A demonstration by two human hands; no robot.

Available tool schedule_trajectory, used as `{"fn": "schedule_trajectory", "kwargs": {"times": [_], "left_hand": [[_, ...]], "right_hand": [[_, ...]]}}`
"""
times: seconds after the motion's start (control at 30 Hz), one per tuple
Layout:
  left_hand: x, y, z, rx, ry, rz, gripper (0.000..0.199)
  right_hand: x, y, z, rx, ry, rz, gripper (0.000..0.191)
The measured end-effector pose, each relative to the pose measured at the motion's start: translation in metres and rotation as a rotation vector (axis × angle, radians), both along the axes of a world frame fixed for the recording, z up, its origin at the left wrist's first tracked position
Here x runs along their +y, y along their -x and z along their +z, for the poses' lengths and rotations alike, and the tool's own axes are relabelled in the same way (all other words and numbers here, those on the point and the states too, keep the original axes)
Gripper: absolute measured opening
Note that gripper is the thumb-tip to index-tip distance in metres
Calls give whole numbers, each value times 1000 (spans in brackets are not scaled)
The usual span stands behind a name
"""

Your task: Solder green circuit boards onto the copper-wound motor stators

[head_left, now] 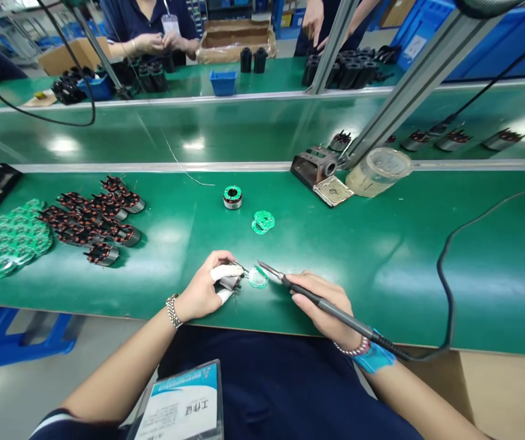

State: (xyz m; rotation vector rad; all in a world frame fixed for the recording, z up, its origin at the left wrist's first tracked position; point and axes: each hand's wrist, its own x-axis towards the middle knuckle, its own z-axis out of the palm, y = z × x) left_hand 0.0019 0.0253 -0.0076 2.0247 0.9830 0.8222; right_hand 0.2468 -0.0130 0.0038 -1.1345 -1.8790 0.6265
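My left hand (pixel 207 286), with white covers on some fingers, is closed around a motor stator (pixel 231 282) tipped on its side near the front edge of the bench. In my right hand (pixel 324 299) is a soldering iron (pixel 310 296), its tip pointing left and up. A round green circuit board (pixel 258 277) lies just right of the stator, below the iron's tip; whether the tip touches it I cannot tell. Farther back are a couple of loose green boards (pixel 263 221) and an upright stator topped with a green board (pixel 232 198).
Several stators (pixel 92 217) and a stack of green boards (pixel 21 237) sit at the left. An iron stand (pixel 315 165) and a plastic tub (pixel 378 172) stand at the back right. The iron's cord (pixel 448 287) loops over the right side. Co-workers' hands (pixel 161 43) are across the bench.
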Motion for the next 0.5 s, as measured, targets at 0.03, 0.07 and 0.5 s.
{"fn": "schedule_trajectory", "kwargs": {"times": [0.03, 0.07, 0.5], "left_hand": [[1, -1, -1, 5, 7, -2, 38], [3, -1, -2, 8, 16, -3, 38], [4, 0, -4, -45, 96, -14, 42]], "right_hand": [[0, 0, 0, 6, 20, -22, 16], [0, 0, 0, 8, 46, -43, 14], [4, 5, -2, 31, 153, 15, 11]]}}
